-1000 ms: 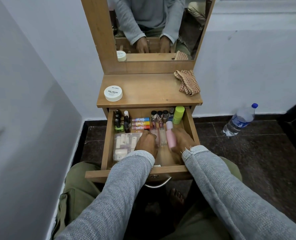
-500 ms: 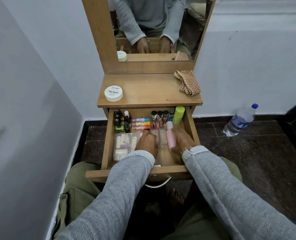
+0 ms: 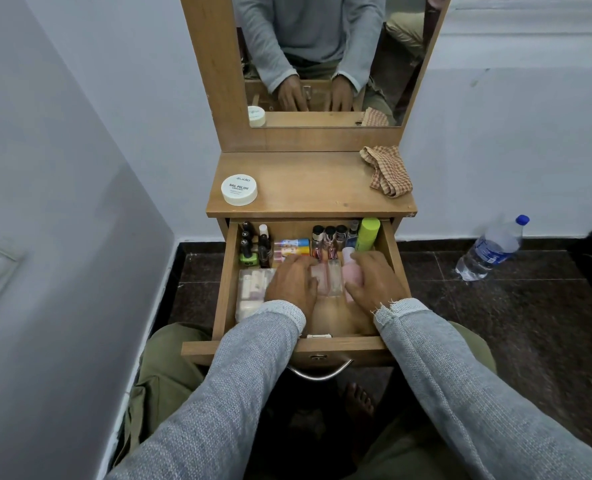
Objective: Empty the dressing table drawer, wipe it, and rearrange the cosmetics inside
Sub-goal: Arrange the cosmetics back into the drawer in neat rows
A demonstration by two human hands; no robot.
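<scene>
The wooden drawer (image 3: pixel 226 282) of the dressing table is pulled out, with cosmetics inside. Nail polish bottles (image 3: pixel 253 244) stand at the back left and several small dark-capped bottles (image 3: pixel 329 235) at the back middle. A lime green bottle (image 3: pixel 368 233) sits back right, and a clear pouch (image 3: pixel 253 289) of white items lies on the left. My left hand (image 3: pixel 292 282) rests flat on clear glass bottles (image 3: pixel 329 278) in the middle. My right hand (image 3: pixel 374 280) grips a lying pink bottle (image 3: pixel 351 270), thumb across it.
On the tabletop (image 3: pixel 308 188) sit a white nail polish remover tub (image 3: pixel 239 190) at the left and a checked cloth (image 3: pixel 388 171) at the back right. A mirror (image 3: pixel 322 53) stands behind. A water bottle (image 3: pixel 488 251) lies on the dark floor at the right.
My right hand has shifted left onto the pink bottle and now covers part of it. My left hand stays over the clear bottles.
</scene>
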